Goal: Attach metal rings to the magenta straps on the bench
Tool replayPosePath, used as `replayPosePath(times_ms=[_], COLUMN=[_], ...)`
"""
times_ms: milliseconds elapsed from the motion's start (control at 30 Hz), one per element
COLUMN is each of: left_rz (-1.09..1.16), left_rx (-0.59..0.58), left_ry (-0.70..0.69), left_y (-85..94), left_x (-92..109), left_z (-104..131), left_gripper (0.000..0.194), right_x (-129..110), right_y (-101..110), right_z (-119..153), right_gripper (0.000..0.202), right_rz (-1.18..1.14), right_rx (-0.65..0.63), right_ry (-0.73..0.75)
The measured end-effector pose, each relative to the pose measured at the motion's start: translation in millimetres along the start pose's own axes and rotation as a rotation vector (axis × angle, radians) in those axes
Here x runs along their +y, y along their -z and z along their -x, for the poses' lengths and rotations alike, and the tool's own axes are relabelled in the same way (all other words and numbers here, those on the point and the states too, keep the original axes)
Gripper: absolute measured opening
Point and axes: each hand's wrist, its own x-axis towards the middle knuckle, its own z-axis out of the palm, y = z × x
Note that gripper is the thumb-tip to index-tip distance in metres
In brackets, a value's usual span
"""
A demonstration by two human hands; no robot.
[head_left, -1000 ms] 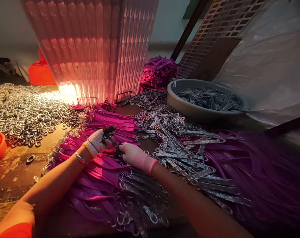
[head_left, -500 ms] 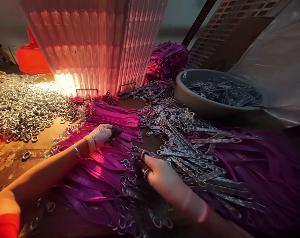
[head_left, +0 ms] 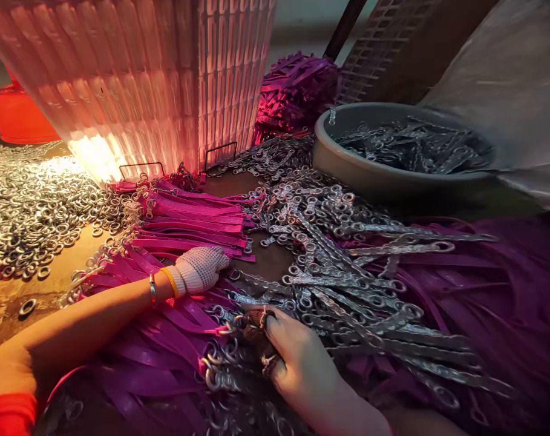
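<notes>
My left hand [head_left: 202, 270], in a white dotted glove with a yellow cuff, is closed over the magenta straps [head_left: 190, 227] in the middle. Its curled fingertips are turned away, so what they grip cannot be seen. My right hand [head_left: 297, 345] has brown coverings on the fingers. These fingers are closed at the ringed end of a magenta strap [head_left: 209, 330]; the tips are partly hidden. Metal rings [head_left: 222, 363] lie at the strap ends just left of this hand. Beyond it spread long flat metal strips [head_left: 347, 290] with looped ends.
Loose metal rings [head_left: 34, 212] are heaped at the left. A translucent ribbed plastic panel [head_left: 143, 91] stands behind, lit from below. At the back right, a grey basin [head_left: 392, 166] holds metal strips. More magenta straps lie at the right [head_left: 492, 290] and in a back pile [head_left: 297, 91].
The view has swung slightly, shifting the background left. My left hand has moved right and nearer, toward my right hand, its fingers curling in. The right hand stays low beside the rings.
</notes>
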Motion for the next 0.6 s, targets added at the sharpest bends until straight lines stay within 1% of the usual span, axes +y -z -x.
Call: replayPosePath(times_ms=[100, 133, 167, 267, 333, 400, 433, 467, 500, 533, 600], left_rz=[-0.304, -0.386, -0.435, -0.481, -0.444, -0.400, -0.380, -0.363, -0.357, -0.365, -0.448], left_rx=[-0.066, -0.067, -0.060, -0.061, -0.114, -0.184, -0.200, -0.191, -0.159, -0.110, -0.009], left_ry=[-0.182, -0.213, -0.216, -0.186, -0.180, -0.164, -0.142, -0.119, -0.108, -0.112, -0.139], left_y=[-5.0, -5.4, -5.2, -2.0, 1.5, 5.3, 7.2, 8.8, 9.9, 10.4, 8.8], left_x=[-7, -8, -8, -6, -3, -1, 0, 0, 0, 1, 2], left_z=[-1, -1, 0, 6, 14, 22, 24, 25, 25, 23, 14], left_gripper=[0.026, 0.027, 0.028, 0.029, 0.023, 0.016, 0.013, 0.012, 0.013, 0.015, 0.021], right_x=[-1, -1, -1, -1, 0, 1, 1, 2, 1, 1, -1], right_y=[0, 1, 2, 6, 8, 9, 9, 8, 7, 7, 5], right_z=[1, 1, 1, -5, -15, -29, -36, -42, -47, -51, -54], right_gripper=[0.051, 0.050, 0.049, 0.043, 0.039, 0.039, 0.039, 0.038, 0.036, 0.032, 0.025], right_rz=[0.013, 0.019, 0.023, 0.040, 0.065, 0.097, 0.123, 0.161, 0.210, 0.264, 0.355], right_rx=[-0.019, -0.021, -0.024, -0.033, -0.002, 0.049, 0.056, 0.040, 0.000, -0.054, -0.143], right_ry=[-0.015, -0.017, -0.016, -0.038, -0.079, -0.118, -0.139, -0.171, -0.214, -0.260, -0.326])
